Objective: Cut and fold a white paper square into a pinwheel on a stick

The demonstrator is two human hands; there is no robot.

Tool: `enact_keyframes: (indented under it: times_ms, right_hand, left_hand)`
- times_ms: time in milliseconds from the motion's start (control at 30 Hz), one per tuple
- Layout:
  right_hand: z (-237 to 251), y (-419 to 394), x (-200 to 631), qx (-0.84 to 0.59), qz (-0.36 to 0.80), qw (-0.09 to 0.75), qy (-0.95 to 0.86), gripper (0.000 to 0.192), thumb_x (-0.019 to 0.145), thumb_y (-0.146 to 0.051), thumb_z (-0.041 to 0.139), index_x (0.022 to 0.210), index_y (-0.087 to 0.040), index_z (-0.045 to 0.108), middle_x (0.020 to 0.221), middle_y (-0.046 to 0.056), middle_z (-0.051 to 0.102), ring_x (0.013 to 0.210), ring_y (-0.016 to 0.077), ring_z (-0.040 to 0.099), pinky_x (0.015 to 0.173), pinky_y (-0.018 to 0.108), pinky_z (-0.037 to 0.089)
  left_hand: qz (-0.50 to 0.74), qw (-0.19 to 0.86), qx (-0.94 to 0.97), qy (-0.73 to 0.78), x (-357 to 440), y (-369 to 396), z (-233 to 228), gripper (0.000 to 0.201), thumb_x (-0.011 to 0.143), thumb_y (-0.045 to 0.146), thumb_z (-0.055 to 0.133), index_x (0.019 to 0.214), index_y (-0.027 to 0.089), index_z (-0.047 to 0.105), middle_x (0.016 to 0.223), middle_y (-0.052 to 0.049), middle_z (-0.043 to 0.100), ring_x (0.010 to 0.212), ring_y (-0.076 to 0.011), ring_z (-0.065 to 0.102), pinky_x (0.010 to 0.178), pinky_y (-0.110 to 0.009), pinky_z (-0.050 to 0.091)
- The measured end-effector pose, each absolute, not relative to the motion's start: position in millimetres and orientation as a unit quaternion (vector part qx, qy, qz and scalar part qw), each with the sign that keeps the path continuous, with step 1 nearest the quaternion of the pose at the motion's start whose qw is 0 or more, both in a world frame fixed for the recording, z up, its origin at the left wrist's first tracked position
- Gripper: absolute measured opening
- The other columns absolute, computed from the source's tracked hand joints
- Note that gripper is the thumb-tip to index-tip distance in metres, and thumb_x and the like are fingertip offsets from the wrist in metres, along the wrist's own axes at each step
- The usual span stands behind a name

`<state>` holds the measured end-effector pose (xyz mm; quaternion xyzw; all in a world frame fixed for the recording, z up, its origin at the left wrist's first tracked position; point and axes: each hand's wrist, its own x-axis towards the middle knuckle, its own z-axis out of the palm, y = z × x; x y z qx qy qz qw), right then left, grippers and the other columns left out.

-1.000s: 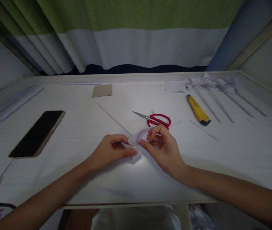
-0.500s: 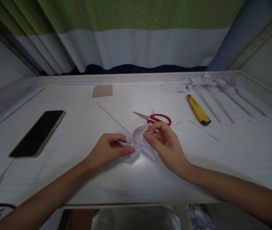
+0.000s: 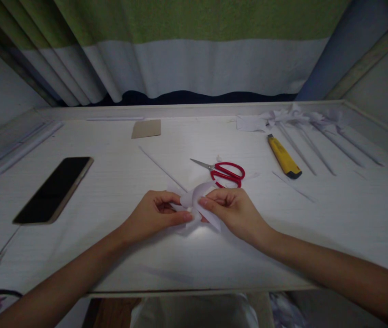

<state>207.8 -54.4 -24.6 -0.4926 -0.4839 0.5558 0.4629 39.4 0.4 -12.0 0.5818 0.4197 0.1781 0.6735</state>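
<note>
Near the front of the white table, both hands hold a white paper flower (image 3: 202, 189) with curled petals. Its thin paper stem (image 3: 163, 169) points away to the upper left. My left hand (image 3: 161, 210) grips the flower's left side between thumb and fingers. My right hand (image 3: 237, 210) pinches a petal on the right side, its thumb close to the middle. Fingertips and paper cover part of the flower's centre. Just beyond my right hand lie scissors (image 3: 228, 174) with red handles, blades pointing left.
A yellow utility knife (image 3: 283, 157) lies at the right, before several finished paper flowers (image 3: 296, 116) on stems. On the left are a black phone (image 3: 55, 189) and rolled paper (image 3: 32, 146). A cardboard piece (image 3: 146, 129) lies at the back. The table's front edge (image 3: 194, 292) runs below my hands.
My right hand has moved slightly left and down, its thumb closer to the flower's centre, uncovering more of the red scissor handles. My left hand keeps its grip.
</note>
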Motion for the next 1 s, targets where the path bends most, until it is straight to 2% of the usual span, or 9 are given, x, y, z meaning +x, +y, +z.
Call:
enact_keyframes:
  times_ms: [167, 467, 1000]
  right_hand:
    - [-20.3, -57.2, 208.6, -0.491, 0.544, 0.463, -0.498, 0.017, 0.074, -0.028, 0.055, 0.066, -0.017, 0.064, 0.056, -0.001, 0.06, 0.051, 0.0077, 0.053, 0.048, 0.02, 0.041]
    - [-14.4, -54.8, 203.5, -0.476, 0.554, 0.476, -0.49, 0.008, 0.069, -0.021, 0.059, 0.071, -0.015, 0.063, 0.06, -0.001, 0.06, 0.052, 0.0074, 0.053, 0.052, 0.021, 0.044]
    - [-20.6, -56.9, 202.3, -0.486, 0.514, 0.49, -0.508, 0.008, 0.075, -0.02, 0.052, 0.069, -0.017, 0.057, 0.058, -0.004, 0.055, 0.054, 0.0069, 0.052, 0.05, 0.018, 0.042]
  left_hand:
    - [0.185, 0.673, 0.596, 0.397, 37.1, 1.0, -10.5, 0.014, 0.055, 0.018, 0.07, 0.066, 0.014, 0.063, 0.06, 0.002, 0.064, 0.051, -0.0076, 0.055, 0.049, -0.015, 0.045]
    - [0.201, 0.638, 0.668, 0.326, 30.5, 4.8, -12.7, 0.011, 0.059, 0.02, 0.068, 0.067, 0.014, 0.062, 0.075, -0.001, 0.064, 0.066, -0.0122, 0.058, 0.063, -0.021, 0.047]
    - [0.183, 0.549, 0.751, 0.318, 32.6, 3.6, -10.0, 0.01, 0.063, 0.023, 0.065, 0.067, 0.015, 0.062, 0.079, -0.002, 0.064, 0.072, -0.0137, 0.057, 0.068, -0.023, 0.045]
